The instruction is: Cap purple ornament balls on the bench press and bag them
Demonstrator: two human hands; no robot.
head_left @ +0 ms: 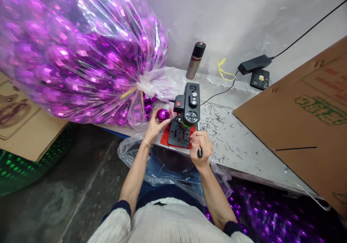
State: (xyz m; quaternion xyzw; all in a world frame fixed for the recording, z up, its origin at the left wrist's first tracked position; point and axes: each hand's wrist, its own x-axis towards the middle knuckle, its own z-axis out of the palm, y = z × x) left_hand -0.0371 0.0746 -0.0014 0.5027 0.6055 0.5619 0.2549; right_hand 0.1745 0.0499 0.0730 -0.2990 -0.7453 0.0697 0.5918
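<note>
My left hand (155, 125) is closed around a shiny purple faceted bauble (163, 114), held just left of a small black bench machine (192, 103). My right hand (201, 147) grips the machine's lever handle (200, 152), whose dark end pokes out below the fingers. Under the machine's head is a black slotted base plate (177, 136), resting on a red mat (164, 139). More purple baubles (148, 107) lie behind my left hand, by the neck of a bag.
A huge clear bag of purple baubles (89, 62), tied at its neck, fills the left. A spray can (195, 60), yellow tie (223, 71) and power adapter (255, 64) are along the wall. Black scraps (223, 131) litter the table. A cardboard box (303, 109) stands right.
</note>
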